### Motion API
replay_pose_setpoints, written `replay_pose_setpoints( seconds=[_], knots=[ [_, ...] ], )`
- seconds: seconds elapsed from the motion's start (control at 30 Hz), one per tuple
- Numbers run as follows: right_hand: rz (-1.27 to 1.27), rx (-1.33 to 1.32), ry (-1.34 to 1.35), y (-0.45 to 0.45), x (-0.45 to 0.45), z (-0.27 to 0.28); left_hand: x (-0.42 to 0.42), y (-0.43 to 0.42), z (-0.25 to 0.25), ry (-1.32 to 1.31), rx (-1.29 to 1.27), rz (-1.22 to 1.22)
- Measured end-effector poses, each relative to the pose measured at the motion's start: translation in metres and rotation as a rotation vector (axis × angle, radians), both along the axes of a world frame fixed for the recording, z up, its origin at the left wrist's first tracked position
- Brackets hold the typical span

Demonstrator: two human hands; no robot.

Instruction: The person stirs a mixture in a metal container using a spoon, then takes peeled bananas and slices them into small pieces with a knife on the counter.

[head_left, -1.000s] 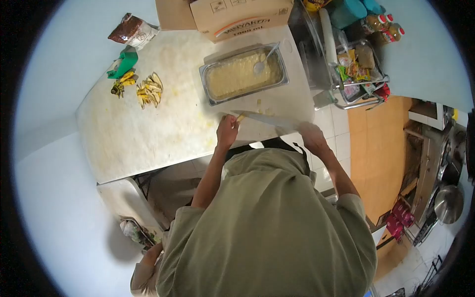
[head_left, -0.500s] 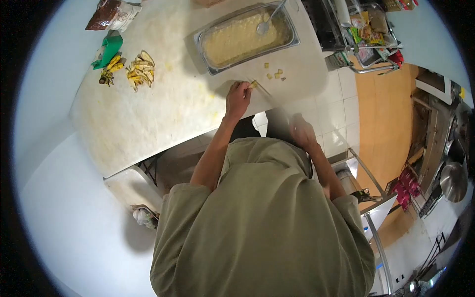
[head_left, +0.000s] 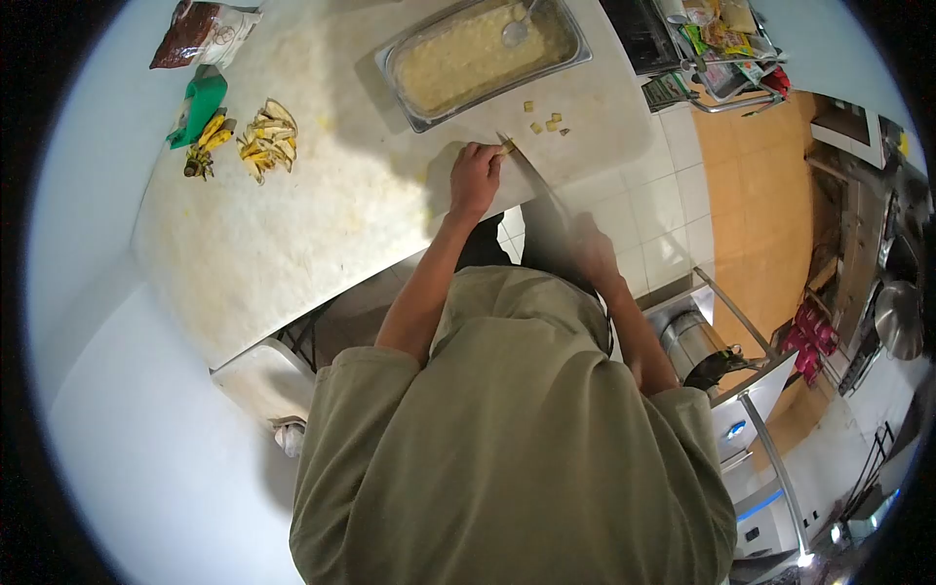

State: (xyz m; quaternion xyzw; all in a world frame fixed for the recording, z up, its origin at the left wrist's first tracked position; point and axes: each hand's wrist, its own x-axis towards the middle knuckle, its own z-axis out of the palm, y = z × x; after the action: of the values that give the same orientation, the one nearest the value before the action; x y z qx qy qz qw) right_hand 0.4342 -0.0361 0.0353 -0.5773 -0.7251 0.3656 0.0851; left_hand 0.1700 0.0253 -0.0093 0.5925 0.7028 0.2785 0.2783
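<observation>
My right hand (head_left: 593,249), blurred, is closed around the handle of a knife (head_left: 539,178). The blade slants up and left over the table's near edge to my left hand (head_left: 476,177). Between the left fingertips is a small yellowish piece of fruit, seemingly banana (head_left: 507,148), with the blade's tip end against it. Several small pale cubes (head_left: 552,126) lie just beyond the blade. Farther back stands a deep metal pan (head_left: 417,125) of pale, lumpy mixture (head_left: 468,60), with a spoon (head_left: 516,33) resting in it.
Banana peels (head_left: 268,141) lie on the white table (head_left: 283,229) at left, beside bananas (head_left: 212,135), a green item (head_left: 200,107) and a brown-and-white bag (head_left: 205,34). A wire basket of packets (head_left: 721,39) is at upper right. A metal pot (head_left: 687,341) stands right of my body.
The view has shifted slightly. The knife blade stays at the fruit piece, now showing more clearly. Both hands keep their grips, and the cubes lie as before.
</observation>
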Motion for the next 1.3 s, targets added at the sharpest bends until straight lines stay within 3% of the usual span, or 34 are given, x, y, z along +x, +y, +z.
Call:
replay_pose_setpoints(
  seconds=[0.17,0.27,0.57,0.8,1.0,1.17,1.3],
  knots=[
    [-0.009,-0.019,0.025,-0.005,-0.004,-0.004,-0.002,-0.001,-0.003,0.000,0.045,-0.005],
    [0.089,0.210,-0.020,-0.015,-0.001,-0.023,-0.002,-0.002,-0.008,-0.002,0.056,0.000],
    [0.053,0.202,-0.042,-0.027,-0.011,-0.024,-0.003,-0.002,-0.009,0.001,0.058,-0.005],
    [0.088,0.163,-0.154,-0.045,-0.028,-0.067,-0.003,-0.003,-0.010,-0.024,0.075,-0.014],
    [0.054,0.143,-0.151,-0.020,-0.057,-0.062,-0.007,-0.004,-0.012,0.024,0.089,-0.058],
    [0.085,0.137,-0.188,-0.034,-0.017,-0.053,0.002,-0.004,-0.013,0.088,0.117,-0.016],
    [0.130,0.059,-0.161,-0.034,-0.002,-0.027,-0.001,-0.011,-0.018,-0.041,0.128,0.013]
  ],
)
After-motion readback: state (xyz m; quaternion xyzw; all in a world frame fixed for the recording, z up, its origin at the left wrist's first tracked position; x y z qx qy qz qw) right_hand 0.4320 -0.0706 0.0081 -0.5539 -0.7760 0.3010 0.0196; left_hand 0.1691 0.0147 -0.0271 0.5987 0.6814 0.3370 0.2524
